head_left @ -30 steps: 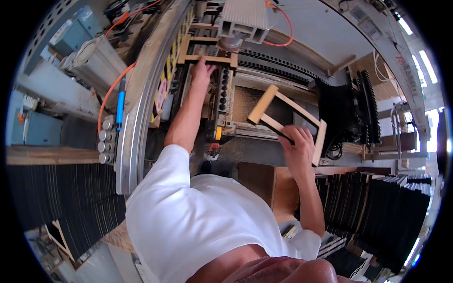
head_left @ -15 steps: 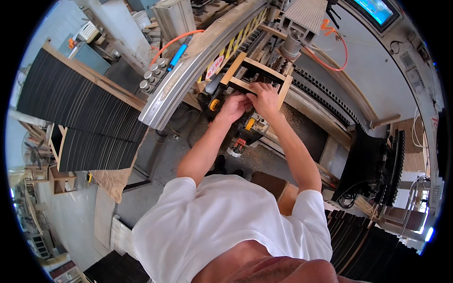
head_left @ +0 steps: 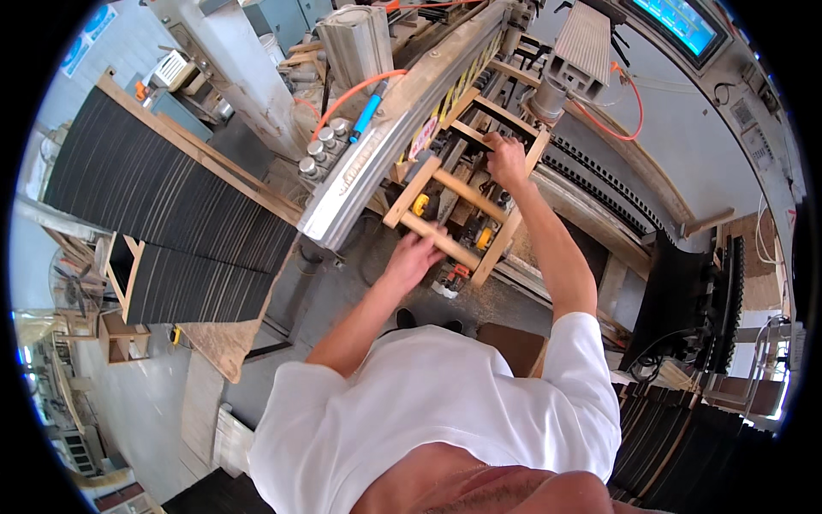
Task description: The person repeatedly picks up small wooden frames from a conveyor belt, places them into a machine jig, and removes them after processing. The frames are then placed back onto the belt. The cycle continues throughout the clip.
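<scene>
A light wooden frame (head_left: 413,192) with two round-edged crosspieces lies over the machine bed. My left hand (head_left: 413,259) is at its near crosspiece (head_left: 454,247), fingers bent against the wood and slightly blurred. Farther back is a section with light wood sides and dark bars (head_left: 469,133). There my right hand (head_left: 507,161) has its fingers closed at the nearer dark bar, hiding part of it. Whether both sections form one piece I cannot tell. Yellow-and-black machine parts (head_left: 485,237) show between the crosspieces. A red-and-white fitting (head_left: 452,279) sits just below the near crosspiece.
A metal beam (head_left: 342,193) with round knobs and a blue marker-like object (head_left: 366,118) runs along the left. Dark slats are stacked at left (head_left: 163,197) and lower right (head_left: 659,445). An orange hose (head_left: 640,111) hangs near the screen (head_left: 676,24).
My hands were together at a dark bar; now they are apart, the left lower and nearer me. The light frame with crosspieces has come into place in front. The view has shifted slightly.
</scene>
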### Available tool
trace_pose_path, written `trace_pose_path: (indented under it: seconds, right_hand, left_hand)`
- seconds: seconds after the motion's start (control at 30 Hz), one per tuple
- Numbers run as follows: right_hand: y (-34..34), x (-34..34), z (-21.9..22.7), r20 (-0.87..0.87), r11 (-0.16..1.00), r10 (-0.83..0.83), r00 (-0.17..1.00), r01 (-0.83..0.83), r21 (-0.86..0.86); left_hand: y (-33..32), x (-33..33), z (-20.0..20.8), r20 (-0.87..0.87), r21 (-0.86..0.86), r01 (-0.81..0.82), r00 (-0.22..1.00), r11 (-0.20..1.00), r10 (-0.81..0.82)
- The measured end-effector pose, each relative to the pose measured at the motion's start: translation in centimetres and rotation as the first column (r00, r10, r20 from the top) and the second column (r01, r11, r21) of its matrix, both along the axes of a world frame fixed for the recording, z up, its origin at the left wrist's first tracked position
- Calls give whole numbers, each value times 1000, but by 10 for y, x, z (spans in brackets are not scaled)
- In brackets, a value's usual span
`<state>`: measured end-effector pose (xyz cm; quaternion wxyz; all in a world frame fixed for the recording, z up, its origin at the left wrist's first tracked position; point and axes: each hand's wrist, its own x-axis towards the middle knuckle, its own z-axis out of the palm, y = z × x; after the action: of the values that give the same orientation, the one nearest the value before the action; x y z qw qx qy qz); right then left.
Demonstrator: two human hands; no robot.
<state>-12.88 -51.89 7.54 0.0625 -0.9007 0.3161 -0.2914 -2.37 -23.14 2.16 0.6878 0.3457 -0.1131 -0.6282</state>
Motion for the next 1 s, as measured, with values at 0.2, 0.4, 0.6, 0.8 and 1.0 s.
trace_pose_path:
  seconds: [0.2, 0.4, 0.6, 0.8, 1.0]
  right_hand:
    - [-32, 14, 8, -171, 998, -68, 983, 69, -3]
    - [-58, 35, 20, -494, 955, -199, 847, 55, -290]
    - [-94, 66, 33, -676, 931, -276, 683, 16, -364]
    - [-147, 71, 25, -671, 923, -311, 673, 47, -381]
    - [-179, 74, 28, -721, 963, -209, 660, 12, -268]
  left_hand:
    - [106, 33, 5, 48, 113, 102, 993, 988, -108]
    - [138, 57, 5, 44, 154, 55, 997, 987, -62]
    - [157, 63, -11, 59, 219, -96, 995, 971, 86]
    - [164, 45, -31, 38, 280, -281, 959, 918, 282]
    - [155, 29, -50, 24, 313, -346, 934, 885, 357]
